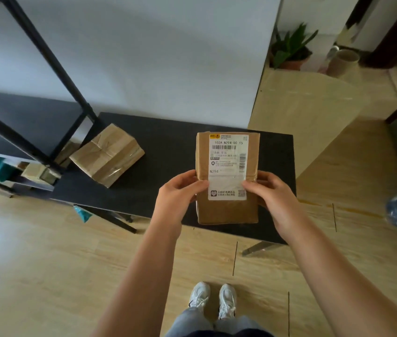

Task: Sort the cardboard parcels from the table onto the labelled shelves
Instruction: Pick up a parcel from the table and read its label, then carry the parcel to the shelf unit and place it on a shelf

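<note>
Pale wood-look flooring runs under a low black bench [168, 142] that stands against a white wall, with a black metal shelf frame [54, 98] rising just left of it. Above the bench's near right part, the left hand [180, 193] and right hand [269, 190] hold a small box [227, 210] between them, lifted and tilted so its label [227, 164] faces up at the camera. The fingers of both hands are closed on the box's side edges, thumbs lying on the label face. A second parcel [106, 155] rests on the bench's far left part, close to the shelf frame's foot.

The grip looks light, mostly fingertips pressing inward on smooth card and glossy label film, so the box could slide down and drop onto the bench if the squeeze eases during the carry. The thumbs also cover part of the label, and a misread code would likely send the box to the wrong shelf. Turning left with the box risks knocking it on the frame's slanting bars.

The held box is plain brown cardboard, flat-sided and rectangular, its white printed label smooth and slightly shiny. The other parcel is creased, dented cardboard wrapped in wide clear tape that catches the light. The bench top is matt and dark.
</note>
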Motion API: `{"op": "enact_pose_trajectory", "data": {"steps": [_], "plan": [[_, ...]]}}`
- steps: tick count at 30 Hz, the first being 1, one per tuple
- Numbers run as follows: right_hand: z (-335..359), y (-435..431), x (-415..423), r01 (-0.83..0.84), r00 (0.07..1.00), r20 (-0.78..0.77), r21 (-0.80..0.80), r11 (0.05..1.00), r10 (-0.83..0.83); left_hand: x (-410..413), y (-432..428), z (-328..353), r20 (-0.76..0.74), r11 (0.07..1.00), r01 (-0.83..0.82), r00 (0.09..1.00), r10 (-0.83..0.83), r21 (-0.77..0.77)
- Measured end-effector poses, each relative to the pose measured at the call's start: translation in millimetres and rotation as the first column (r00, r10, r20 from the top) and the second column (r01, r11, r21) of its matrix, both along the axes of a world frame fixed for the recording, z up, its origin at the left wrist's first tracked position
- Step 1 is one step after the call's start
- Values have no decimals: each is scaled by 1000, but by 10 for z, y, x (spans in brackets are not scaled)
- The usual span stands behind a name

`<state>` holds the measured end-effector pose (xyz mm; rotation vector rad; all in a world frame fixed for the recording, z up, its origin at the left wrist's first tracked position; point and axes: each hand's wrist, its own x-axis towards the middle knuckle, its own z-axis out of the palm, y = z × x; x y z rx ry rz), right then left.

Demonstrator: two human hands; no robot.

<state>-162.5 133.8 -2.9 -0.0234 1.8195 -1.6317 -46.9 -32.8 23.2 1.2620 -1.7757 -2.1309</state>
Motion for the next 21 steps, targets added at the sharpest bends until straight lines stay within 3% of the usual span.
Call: {"op": "enact_pose_trajectory", "data": {"steps": [11, 21], "plan": [[71, -583, 372, -217, 972, -78, 40, 975, 220, 679, -259, -77, -51, 973, -231, 972, 231, 4], [224, -1954, 1364, -472, 869, -117, 93, 877, 481, 1978, -1221, -38, -112, 875, -483, 868, 483, 33]]}}
